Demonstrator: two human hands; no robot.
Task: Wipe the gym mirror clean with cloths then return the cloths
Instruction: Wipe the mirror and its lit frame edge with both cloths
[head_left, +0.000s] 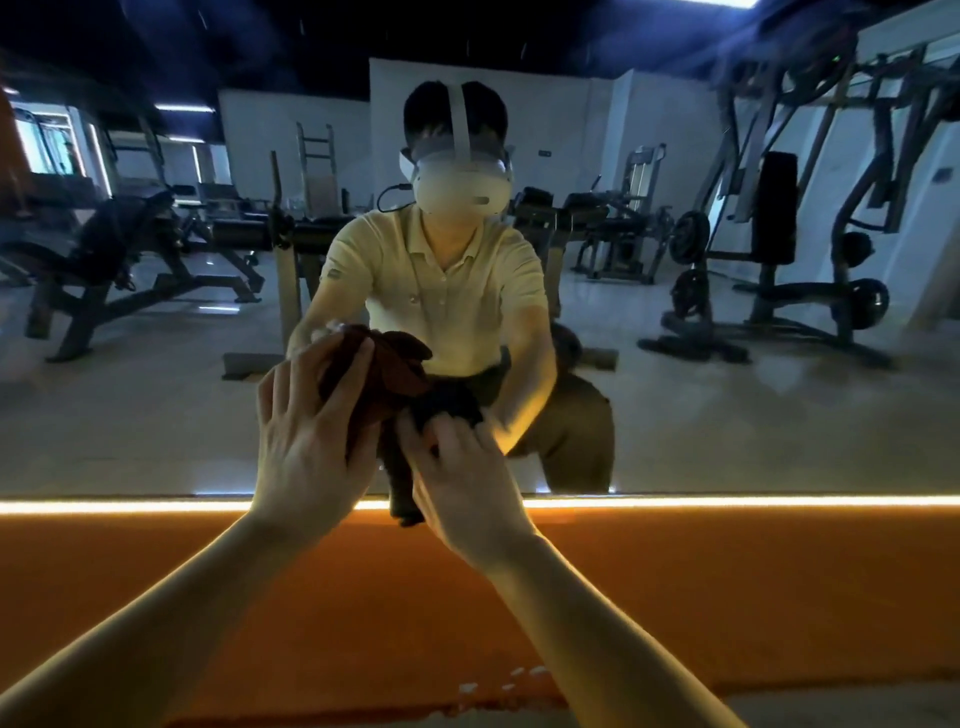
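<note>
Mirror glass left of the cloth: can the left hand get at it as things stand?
Probably yes: the left hand presses the reddish cloth on the mirror, and nothing stands before the glass to its left.
</note>
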